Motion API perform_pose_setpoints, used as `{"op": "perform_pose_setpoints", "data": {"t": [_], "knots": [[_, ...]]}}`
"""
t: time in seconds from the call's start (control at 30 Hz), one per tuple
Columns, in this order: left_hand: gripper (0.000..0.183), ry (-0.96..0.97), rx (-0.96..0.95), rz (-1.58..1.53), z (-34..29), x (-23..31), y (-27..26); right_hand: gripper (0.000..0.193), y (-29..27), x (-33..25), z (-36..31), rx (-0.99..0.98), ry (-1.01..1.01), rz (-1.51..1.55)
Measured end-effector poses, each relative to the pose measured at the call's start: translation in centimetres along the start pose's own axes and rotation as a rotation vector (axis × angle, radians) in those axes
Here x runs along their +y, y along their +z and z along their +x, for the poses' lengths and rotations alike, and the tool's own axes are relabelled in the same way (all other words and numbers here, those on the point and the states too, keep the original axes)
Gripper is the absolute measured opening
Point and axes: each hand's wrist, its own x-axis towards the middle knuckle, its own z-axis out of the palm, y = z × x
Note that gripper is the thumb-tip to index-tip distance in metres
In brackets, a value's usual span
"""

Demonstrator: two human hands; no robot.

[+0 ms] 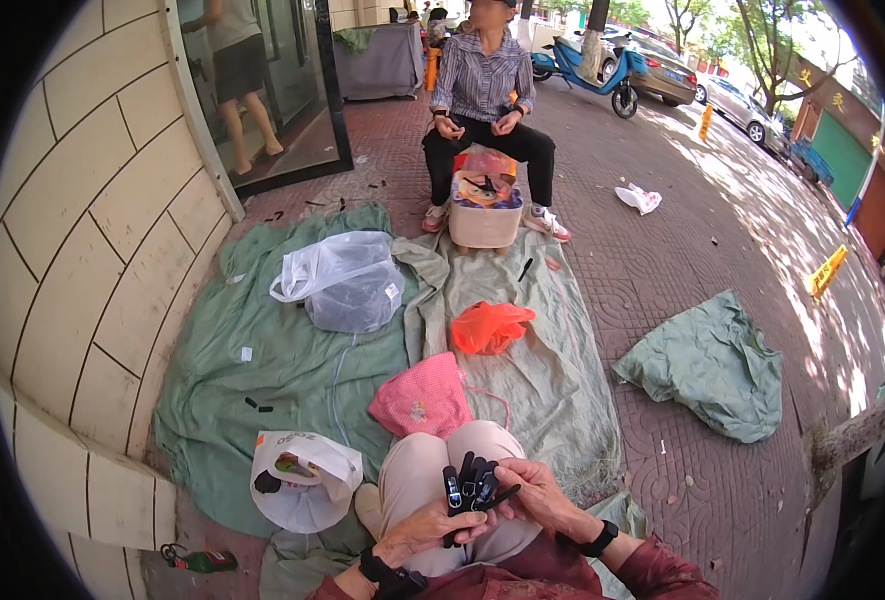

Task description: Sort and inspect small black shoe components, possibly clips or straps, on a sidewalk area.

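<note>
Over my lap is a bunch of short black straps with silver buckles (471,484). My left hand (431,530) is closed round the lower part of the bunch, its thumb across the straps. From the other side my right hand (541,494) grips the bunch, fingers bent at one black strap end that sticks out to the right. Some fingers of both hands are hidden behind the straps. Just beyond my knees lies a pink checked cloth bag (421,397) with a thin strap.
Green cloth sheets (253,345) cover the paving, bearing a clear plastic bag (348,285), an orange bag (491,328) and a white bag (306,490). A green bottle (208,562) lies left. Opposite sits a person (483,85) behind a box-like stool (486,220). Crumpled green cloth (713,365) lies right.
</note>
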Motion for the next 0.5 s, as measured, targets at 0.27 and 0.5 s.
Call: {"op": "perform_pose_setpoints", "data": {"t": [0.27, 0.5], "knots": [[0.022, 0.005, -0.043, -0.025, 0.0, 0.7, 0.4, 0.027, 0.1, -0.3, -0.1, 0.023, 0.003, -0.003], [0.023, 0.012, -0.047, -0.008, 0.0, 0.7, 0.2, 0.028, 0.2, -0.4, 0.1, -0.001, -0.016, -0.040]]}}
